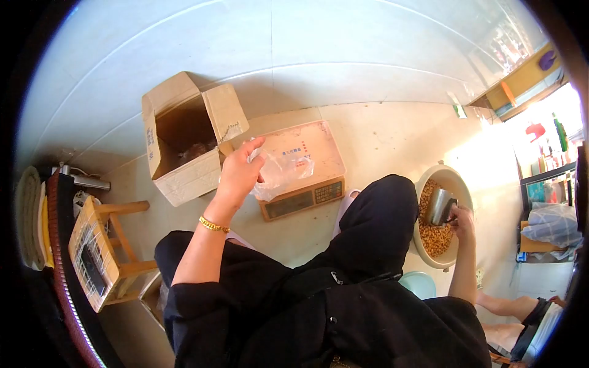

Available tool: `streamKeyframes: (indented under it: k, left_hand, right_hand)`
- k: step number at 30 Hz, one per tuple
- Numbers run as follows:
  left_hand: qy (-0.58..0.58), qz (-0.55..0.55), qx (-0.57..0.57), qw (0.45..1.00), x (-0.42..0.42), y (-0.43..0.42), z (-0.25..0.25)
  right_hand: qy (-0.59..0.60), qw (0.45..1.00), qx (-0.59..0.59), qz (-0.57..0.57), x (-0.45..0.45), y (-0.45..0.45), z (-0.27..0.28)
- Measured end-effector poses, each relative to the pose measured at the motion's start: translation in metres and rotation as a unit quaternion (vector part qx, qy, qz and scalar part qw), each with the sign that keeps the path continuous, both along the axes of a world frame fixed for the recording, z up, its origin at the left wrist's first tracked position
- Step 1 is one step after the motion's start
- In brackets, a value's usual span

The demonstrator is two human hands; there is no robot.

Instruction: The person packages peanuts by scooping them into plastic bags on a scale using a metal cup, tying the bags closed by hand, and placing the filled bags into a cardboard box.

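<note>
Right hand [464,222] grips the dark handle [451,205] of a silver cylindrical metal cup [438,207], lying just left of it on golden-brown kernels [435,240], long axis unclear; left hand [241,173], well apart, holds a thin clear plastic bag [285,173] at its right.
</note>
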State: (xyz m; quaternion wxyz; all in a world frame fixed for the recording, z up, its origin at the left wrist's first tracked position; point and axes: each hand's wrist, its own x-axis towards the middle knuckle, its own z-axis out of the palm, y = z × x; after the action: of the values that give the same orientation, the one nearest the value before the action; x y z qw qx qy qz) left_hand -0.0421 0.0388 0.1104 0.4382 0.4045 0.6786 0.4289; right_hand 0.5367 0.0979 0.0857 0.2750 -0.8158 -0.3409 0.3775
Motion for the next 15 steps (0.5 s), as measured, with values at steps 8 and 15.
streamKeyframes:
  k: [8, 15]
  left_hand:
    - [-0.008, -0.009, 0.011, 1.000, 0.003, 0.000, -0.001]
    - [0.017, -0.110, -0.075, 0.991, 0.030, -0.007, -0.018]
  right_hand:
    - [-0.530, 0.815, -0.051, 0.229, -0.008, 0.014, 0.039]
    - [-0.706, 0.511, -0.189, 0.452, 0.001, 0.003, -0.037]
